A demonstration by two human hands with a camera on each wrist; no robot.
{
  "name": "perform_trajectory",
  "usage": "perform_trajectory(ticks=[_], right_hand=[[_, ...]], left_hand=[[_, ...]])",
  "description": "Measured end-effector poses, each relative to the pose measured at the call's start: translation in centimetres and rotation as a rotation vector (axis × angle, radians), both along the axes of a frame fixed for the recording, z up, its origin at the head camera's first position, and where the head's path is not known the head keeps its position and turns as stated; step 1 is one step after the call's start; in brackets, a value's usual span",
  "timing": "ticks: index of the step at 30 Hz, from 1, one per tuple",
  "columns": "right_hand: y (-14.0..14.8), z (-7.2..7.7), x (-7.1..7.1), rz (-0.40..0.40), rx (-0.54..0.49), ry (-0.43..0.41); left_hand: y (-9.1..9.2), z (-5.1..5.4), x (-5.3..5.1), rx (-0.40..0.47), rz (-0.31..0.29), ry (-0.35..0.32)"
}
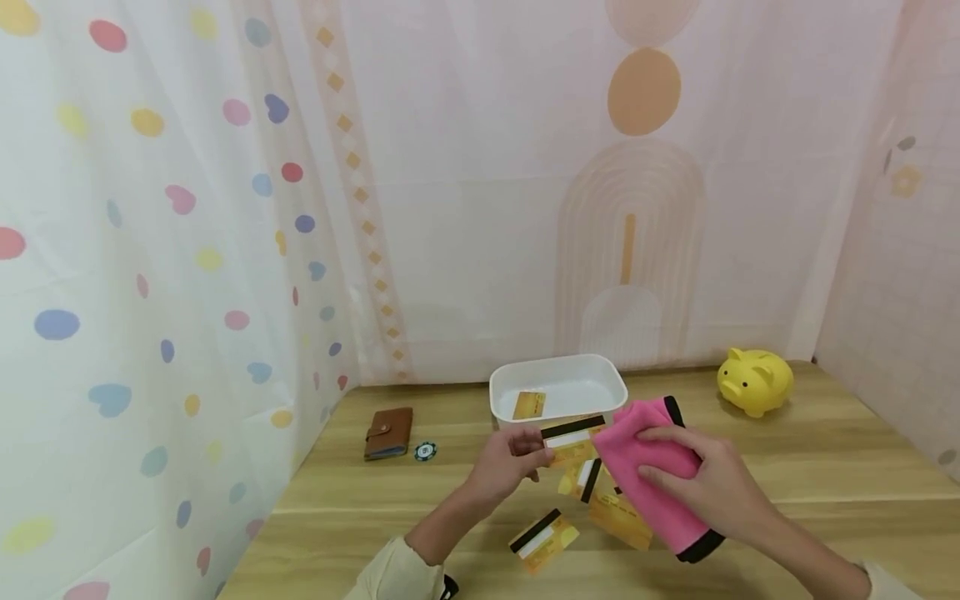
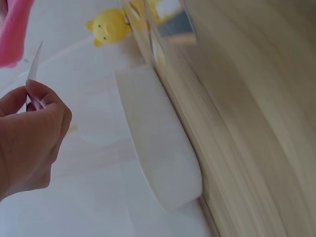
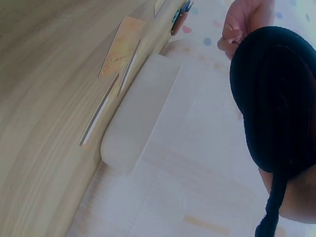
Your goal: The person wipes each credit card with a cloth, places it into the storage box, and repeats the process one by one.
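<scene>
My left hand pinches a gold bank card by its left edge, its black stripe uppermost. The left wrist view shows that card nearly edge-on between thumb and fingers. A folded pink cloth with black edging is gripped in my right hand, close against the card's right end; whether they touch I cannot tell. Below the hands, several more gold cards lie on the wooden table, among them a striped card and a gold-faced card partly under the cloth. In the right wrist view the cloth's dark rolled end hides most of the right hand.
Behind the hands stands a white tray with a gold card in it. A brown wallet and a poker chip lie at left. At the far right sits a yellow piggy bank. Curtains surround the table.
</scene>
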State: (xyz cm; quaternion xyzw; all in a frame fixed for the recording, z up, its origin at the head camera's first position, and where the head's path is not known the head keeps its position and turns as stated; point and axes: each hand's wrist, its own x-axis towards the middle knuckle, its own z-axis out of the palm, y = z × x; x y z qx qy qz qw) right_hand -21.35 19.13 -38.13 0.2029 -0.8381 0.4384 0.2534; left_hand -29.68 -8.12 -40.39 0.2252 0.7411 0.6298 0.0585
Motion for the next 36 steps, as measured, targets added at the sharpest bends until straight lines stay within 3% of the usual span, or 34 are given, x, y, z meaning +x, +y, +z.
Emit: perform_trajectory(ticks=[7, 16, 29, 36], right_hand=[[0.0, -0.1, -0.2, -0.012, 0.005, -0.007], [0.3, 0.0, -0.2, -0.01, 0.007, -0.019], [-0.5, 0.6, -0.3, 0.021, -0.009, 0.023], [-1.1, 0.7, -0.5, 0.024, -0.005, 0.081]], left_hand=[[1.0, 0.6, 1.5, 0.052, 0.012, -0.084], [1.5, 0.9, 1.7, 0.145, 0.008, -0.22], [1.6, 0.9, 1.7, 0.187, -0.089, -0.175], [1.8, 0.7, 1.7, 0.16, -0.101, -0.164]])
